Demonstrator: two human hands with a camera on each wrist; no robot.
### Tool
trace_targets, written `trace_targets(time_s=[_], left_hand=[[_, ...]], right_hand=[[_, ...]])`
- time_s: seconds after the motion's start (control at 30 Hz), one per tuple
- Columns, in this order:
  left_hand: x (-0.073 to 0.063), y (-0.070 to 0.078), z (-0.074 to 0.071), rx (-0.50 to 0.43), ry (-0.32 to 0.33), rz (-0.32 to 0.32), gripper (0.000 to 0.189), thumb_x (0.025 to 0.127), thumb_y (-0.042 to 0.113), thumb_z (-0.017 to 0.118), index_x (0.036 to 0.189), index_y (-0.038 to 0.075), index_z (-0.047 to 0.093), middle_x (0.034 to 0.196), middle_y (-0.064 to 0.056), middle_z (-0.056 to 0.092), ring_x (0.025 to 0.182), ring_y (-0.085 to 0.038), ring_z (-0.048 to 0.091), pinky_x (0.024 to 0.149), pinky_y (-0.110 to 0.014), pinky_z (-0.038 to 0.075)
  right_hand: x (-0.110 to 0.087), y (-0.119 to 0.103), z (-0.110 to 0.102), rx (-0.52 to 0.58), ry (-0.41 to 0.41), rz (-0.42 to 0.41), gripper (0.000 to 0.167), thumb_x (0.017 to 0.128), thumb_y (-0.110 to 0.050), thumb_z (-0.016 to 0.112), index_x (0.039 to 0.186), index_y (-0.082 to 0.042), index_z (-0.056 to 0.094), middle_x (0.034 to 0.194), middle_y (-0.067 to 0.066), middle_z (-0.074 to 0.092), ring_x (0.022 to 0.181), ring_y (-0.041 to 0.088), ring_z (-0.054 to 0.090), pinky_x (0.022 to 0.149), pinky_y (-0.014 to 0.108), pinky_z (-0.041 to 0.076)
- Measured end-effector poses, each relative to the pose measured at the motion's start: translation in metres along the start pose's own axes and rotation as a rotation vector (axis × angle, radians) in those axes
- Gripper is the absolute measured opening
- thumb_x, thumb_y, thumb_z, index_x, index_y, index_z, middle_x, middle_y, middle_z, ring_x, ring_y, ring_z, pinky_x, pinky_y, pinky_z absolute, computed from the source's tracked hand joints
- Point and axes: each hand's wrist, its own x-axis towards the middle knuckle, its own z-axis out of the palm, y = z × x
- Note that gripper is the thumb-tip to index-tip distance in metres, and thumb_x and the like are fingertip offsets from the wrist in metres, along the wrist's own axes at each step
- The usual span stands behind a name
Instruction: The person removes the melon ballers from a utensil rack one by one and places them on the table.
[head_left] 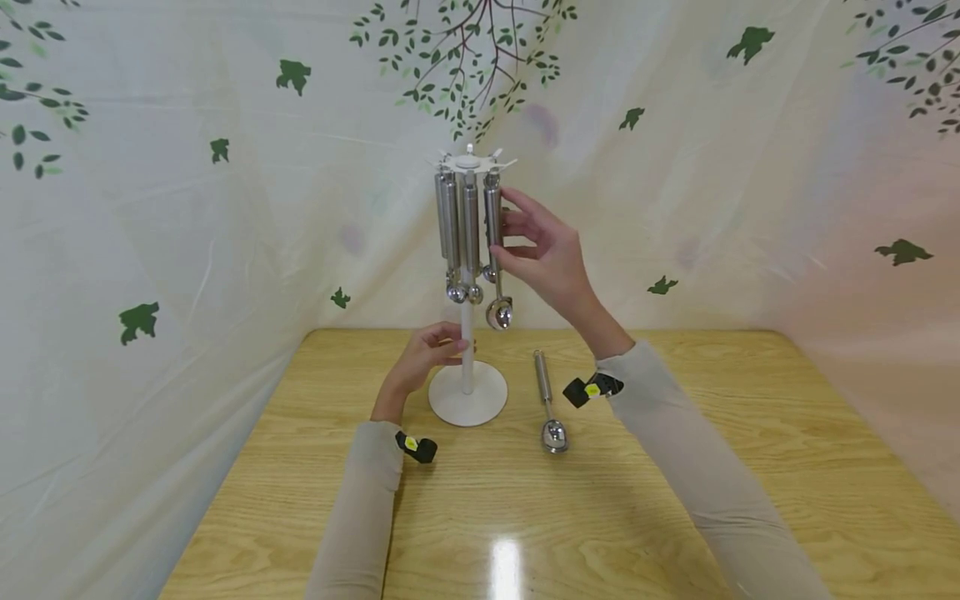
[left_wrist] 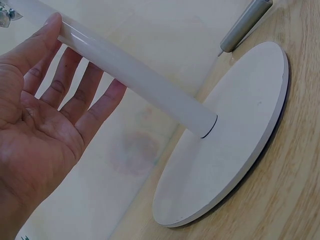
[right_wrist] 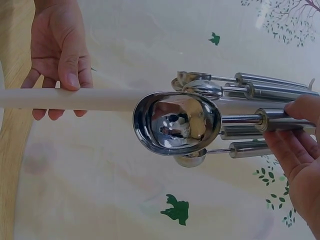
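Note:
A white stand with a round base [head_left: 450,404] and a slim pole [left_wrist: 135,77] stands on the table. My left hand [head_left: 429,357] holds the pole low down, thumb on one side and fingers behind it. From the hooks of the top ring [head_left: 469,163] hang several steel scoops with tube handles. My right hand [head_left: 546,250] grips one scoop's handle between thumb and fingers, just below the ring. That scoop's oval bowl [right_wrist: 177,123] hangs lowest, its hollow facing the right wrist camera. Whether its handle sits on a hook cannot be made out.
Another steel scoop [head_left: 554,435] lies on the wooden table [head_left: 675,483], right of the base, its handle pointing away from me. Behind the table hangs a pale cloth [head_left: 150,225] printed with leaves and branches.

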Motion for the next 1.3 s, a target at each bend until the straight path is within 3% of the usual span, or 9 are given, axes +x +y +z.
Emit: trace_targets(time_s=[0.37,0.7,0.87,1.0,1.3], left_hand=[[0.000,-0.001,0.001,-0.008,-0.004,0.007,0.014,0.098,0.005,0.064,0.111,0.011,0.069,0.102,0.007,0.073,0.102,-0.016,0.070,0.095,-0.048,0.060],[0.001,0.000,0.002,-0.008,0.002,0.000,0.013,0.099,0.003,0.063,0.109,0.009,0.068,0.102,0.006,0.073,0.101,-0.015,0.070,0.095,-0.049,0.060],[0.001,0.000,0.001,-0.013,-0.004,0.005,0.014,0.099,0.003,0.063,0.109,0.011,0.070,0.102,0.007,0.073,0.101,-0.015,0.070,0.095,-0.049,0.060],[0.001,0.000,0.001,-0.012,-0.006,0.002,0.015,0.099,0.004,0.063,0.107,0.013,0.070,0.102,0.007,0.074,0.102,-0.016,0.070,0.096,-0.049,0.060],[0.001,0.001,0.001,0.000,-0.006,0.001,0.013,0.099,0.004,0.063,0.109,0.009,0.069,0.103,0.006,0.073,0.102,-0.016,0.070,0.098,-0.054,0.057]], right_hand=[[0.000,-0.006,-0.003,0.027,0.021,-0.029,0.067,0.085,0.011,0.073,0.147,-0.002,0.050,0.122,0.026,0.069,0.103,0.015,0.072,0.083,0.032,0.064],[-0.002,-0.014,-0.015,0.051,0.037,-0.024,0.067,0.086,0.014,0.071,0.147,-0.001,0.049,0.122,0.029,0.068,0.102,0.013,0.071,0.083,0.031,0.064],[-0.005,-0.014,-0.025,0.097,0.073,-0.003,0.069,0.083,0.016,0.072,0.147,-0.001,0.050,0.116,0.018,0.073,0.100,0.013,0.072,0.082,0.030,0.064],[-0.009,-0.007,-0.037,0.142,0.091,0.021,0.068,0.083,0.017,0.071,0.146,-0.002,0.052,0.112,0.002,0.075,0.099,0.014,0.073,0.082,0.029,0.064],[-0.035,0.020,-0.066,0.240,0.104,0.115,0.067,0.084,0.019,0.070,0.145,-0.002,0.053,0.113,0.009,0.076,0.098,0.016,0.074,0.085,0.028,0.062]])
